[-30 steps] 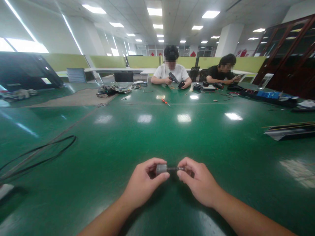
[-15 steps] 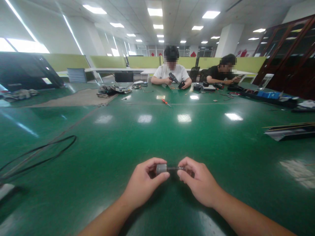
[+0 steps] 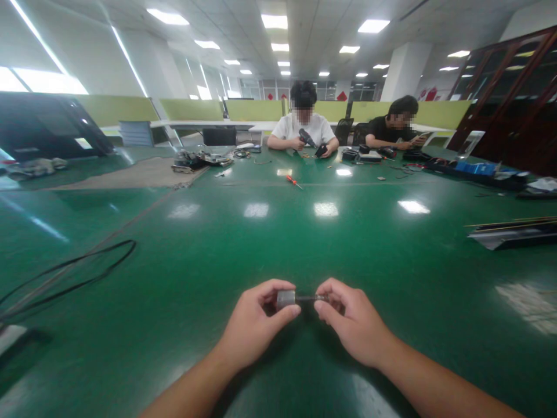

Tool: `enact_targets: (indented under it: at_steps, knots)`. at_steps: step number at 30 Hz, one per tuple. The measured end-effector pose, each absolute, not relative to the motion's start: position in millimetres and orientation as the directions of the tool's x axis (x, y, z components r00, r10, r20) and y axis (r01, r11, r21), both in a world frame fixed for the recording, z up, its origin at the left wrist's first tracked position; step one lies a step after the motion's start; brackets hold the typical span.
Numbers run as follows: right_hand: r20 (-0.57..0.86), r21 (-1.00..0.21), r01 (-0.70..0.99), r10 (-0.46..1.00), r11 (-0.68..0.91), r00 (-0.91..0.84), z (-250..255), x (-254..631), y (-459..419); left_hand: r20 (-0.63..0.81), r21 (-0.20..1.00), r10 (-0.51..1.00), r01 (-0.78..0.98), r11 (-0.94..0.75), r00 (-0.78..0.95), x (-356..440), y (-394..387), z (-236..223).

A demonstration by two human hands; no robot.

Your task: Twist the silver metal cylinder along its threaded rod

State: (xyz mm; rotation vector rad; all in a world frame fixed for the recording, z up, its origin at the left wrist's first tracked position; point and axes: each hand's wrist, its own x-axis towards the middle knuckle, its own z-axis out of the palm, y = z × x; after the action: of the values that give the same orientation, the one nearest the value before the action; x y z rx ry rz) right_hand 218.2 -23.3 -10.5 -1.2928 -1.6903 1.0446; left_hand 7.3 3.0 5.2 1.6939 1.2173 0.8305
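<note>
Low over the green table (image 3: 278, 244), my left hand (image 3: 255, 322) pinches a small grey metal cylinder (image 3: 285, 299) between thumb and forefinger. A thin dark rod (image 3: 310, 298) sticks out of the cylinder toward the right. My right hand (image 3: 348, 322) pinches the far end of that rod with thumb and fingers. Both hands are close together at the near edge of the table, and the rod's right end is hidden in my fingers.
A black cable (image 3: 69, 276) loops on the table at the left. Dark flat strips (image 3: 513, 232) lie at the right. A red-handled screwdriver (image 3: 293, 182) lies farther off. Two seated people (image 3: 303, 130) (image 3: 394, 132) work at the far edge among tools and parts.
</note>
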Motion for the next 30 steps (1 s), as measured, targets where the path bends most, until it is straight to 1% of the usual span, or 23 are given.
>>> enact_targets:
  at_steps: [30]
  knots:
    - [0.084, -0.936, 0.320, 0.975, 0.148, -0.205, -8.3, 219.7, -23.8, 0.009, 0.943, 0.954, 0.316, -0.108, 0.300, 5.0, 3.6, 2.5]
